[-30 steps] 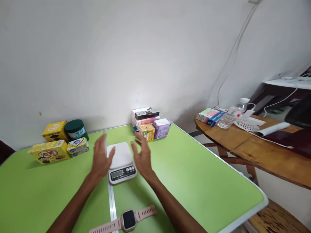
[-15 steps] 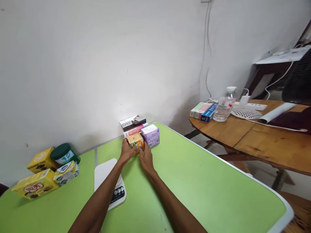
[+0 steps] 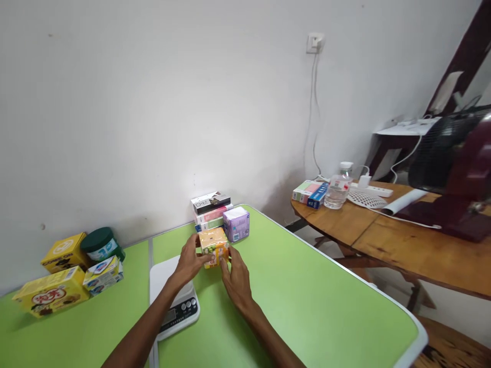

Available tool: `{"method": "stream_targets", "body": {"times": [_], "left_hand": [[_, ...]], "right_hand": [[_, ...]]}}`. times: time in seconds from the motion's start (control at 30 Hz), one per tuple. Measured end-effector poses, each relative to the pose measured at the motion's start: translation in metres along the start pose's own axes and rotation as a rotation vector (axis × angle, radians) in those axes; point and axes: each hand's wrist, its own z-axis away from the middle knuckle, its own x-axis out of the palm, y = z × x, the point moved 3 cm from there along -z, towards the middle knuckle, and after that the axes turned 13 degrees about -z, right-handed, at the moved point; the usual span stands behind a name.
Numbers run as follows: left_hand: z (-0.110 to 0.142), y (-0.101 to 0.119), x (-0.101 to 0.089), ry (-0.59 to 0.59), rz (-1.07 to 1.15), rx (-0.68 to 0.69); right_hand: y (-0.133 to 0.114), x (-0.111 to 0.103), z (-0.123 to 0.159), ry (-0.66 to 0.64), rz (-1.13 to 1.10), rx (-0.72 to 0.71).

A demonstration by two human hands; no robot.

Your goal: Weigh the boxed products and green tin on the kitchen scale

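Observation:
Between my two hands is an orange tissue pack (image 3: 214, 241) with a fruit print, held by its sides above the green table. My left hand (image 3: 191, 260) is closed on its left side, the thumb across the front. From the right, my right hand (image 3: 237, 276) grips it, thumb at the front too. Just behind and to the right stands a purple pack (image 3: 237, 225). Flat boxes (image 3: 212, 205) in black, pink and green lie stacked against the wall. A white kitchen scale (image 3: 179, 306) rests at the left, partly covered by my left forearm.
Farther left on the green table (image 3: 307, 306) are yellow snack boxes (image 3: 51, 295), a dark green tub (image 3: 99, 244) and a small yellow-white box (image 3: 103, 276). To the right, a wooden table (image 3: 383, 240) bears a water bottle (image 3: 338, 190), small boxes, a power strip and a fan.
Both hands have drawn the orange tissue pack toward me, away from the stacked boxes and the purple pack. More of the stack shows. The camera view has tilted upward and turned slightly right.

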Motion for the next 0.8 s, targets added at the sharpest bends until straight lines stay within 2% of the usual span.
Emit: {"method": "stream_targets", "body": {"times": [0.1, 0.2, 0.33, 0.43, 0.53, 0.7, 0.8], "left_hand": [[0.027, 0.008, -0.04, 0.023, 0.006, 0.009], [0.054, 0.004, -0.081, 0.077, -0.054, -0.017], [0.085, -0.02, -0.118, 0.129, -0.108, -0.082], [0.102, -0.042, -0.129, 0.138, -0.129, -0.124], [0.109, -0.057, -0.129, 0.138, -0.133, -0.143], [0.11, -0.062, -0.126, 0.141, -0.137, -0.115], [0.119, -0.066, -0.129, 0.134, -0.18, -0.145]], "right_hand": [[-0.045, 0.008, 0.007, -0.074, -0.02, -0.07], [-0.081, 0.029, 0.015, -0.197, -0.057, -0.101], [-0.1, 0.062, 0.032, -0.345, -0.078, -0.086], [-0.1, 0.079, 0.047, -0.414, -0.07, -0.065], [-0.096, 0.087, 0.058, -0.436, -0.037, -0.052], [-0.087, 0.087, 0.059, -0.457, -0.059, -0.006], [-0.074, 0.077, 0.052, -0.425, -0.121, 0.026]]}}
